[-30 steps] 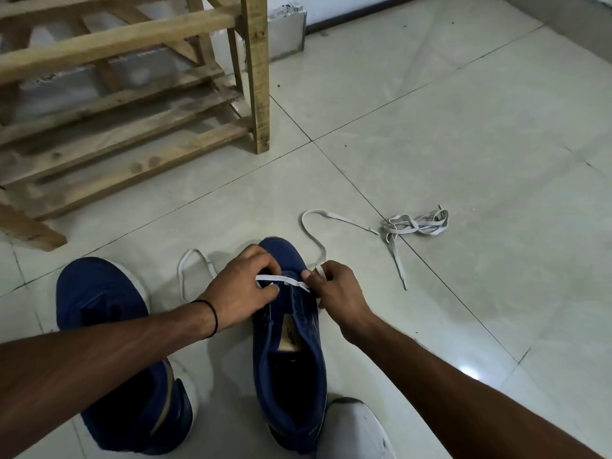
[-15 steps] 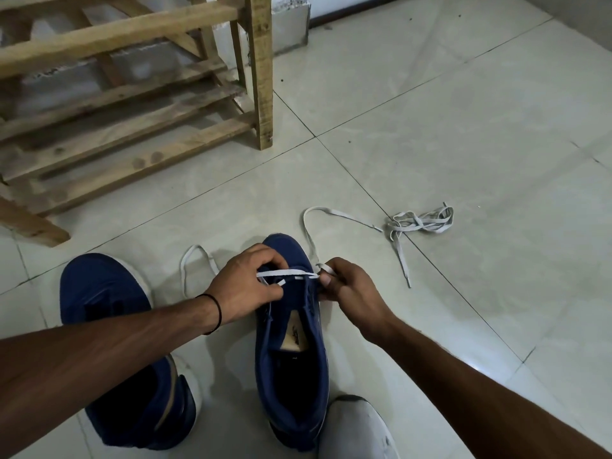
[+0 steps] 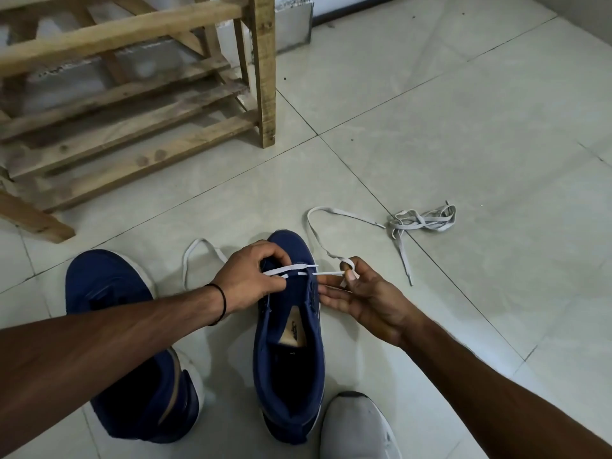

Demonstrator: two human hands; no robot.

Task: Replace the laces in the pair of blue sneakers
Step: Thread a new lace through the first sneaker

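Pale tiled floor (image 3: 463, 127); wooden rack (image 3: 132, 94) at far left. Two blue sneakers stand toes away from you: the unlaced sneaker (image 3: 109, 286) at near left, partly under your left forearm, and the middle sneaker (image 3: 288, 359) between your arms. A grey-white shoe toe (image 3: 357, 429) sits just right of its heel. Your left hand (image 3: 251, 276) arches over the middle sneaker's toe end, fingers curled, pinching the white lace (image 3: 291, 268) at the left eyelets. Your right hand (image 3: 364, 299), palm up just right of the shoe, pinches the lace between thumb and forefinger, the other fingers straight toward the upper. The lace crosses the far eyelets; its tails loop on the floor on both sides. A bundled spare lace (image 3: 424, 220) lies far right. Black band (image 3: 222, 303) on your left wrist.
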